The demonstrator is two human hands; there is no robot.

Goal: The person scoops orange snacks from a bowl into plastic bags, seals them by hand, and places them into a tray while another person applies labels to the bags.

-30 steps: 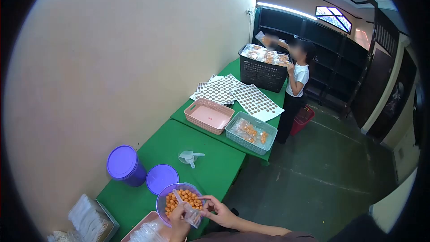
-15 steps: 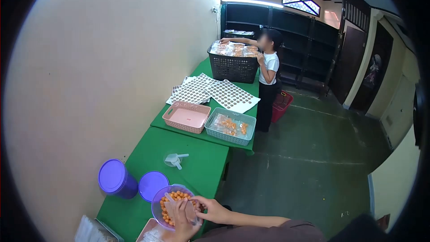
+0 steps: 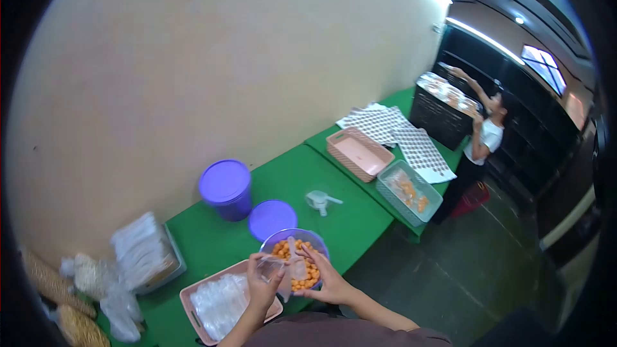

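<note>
A purple tub [image 3: 326, 250] of round orange snack balls [image 3: 281, 249] stands at the table's front edge. A translucent scoop [image 3: 297, 266] rests on the balls with its handle pointing away from me. My left hand [image 3: 260, 286] pinches a clear plastic bag [image 3: 273, 270] at the tub's left side. Over the tub's right side is my right hand [image 3: 333, 283], its fingers and thumb spread apart near the scoop and holding nothing that I can see. Below my left hand, a pink tray [image 3: 187, 302] contains a pile of clear plastic bags [image 3: 218, 305].
Behind the tub are a purple lid [image 3: 272, 220], a lidded purple canister [image 3: 226, 193] and a clear cup with a scoop [image 3: 318, 200]. Farther along stand a pink basket [image 3: 360, 154], a green basket [image 3: 411, 202] with filled bags, printed sheets [image 3: 424, 154] and a person [image 3: 488, 138] at a black crate [image 3: 437, 115].
My view has swung left, bringing the bag tray and packed goods into sight. My hands have moved apart: the left has the bag, the right has spread its fingers. The other person's arm reaches farther out.
</note>
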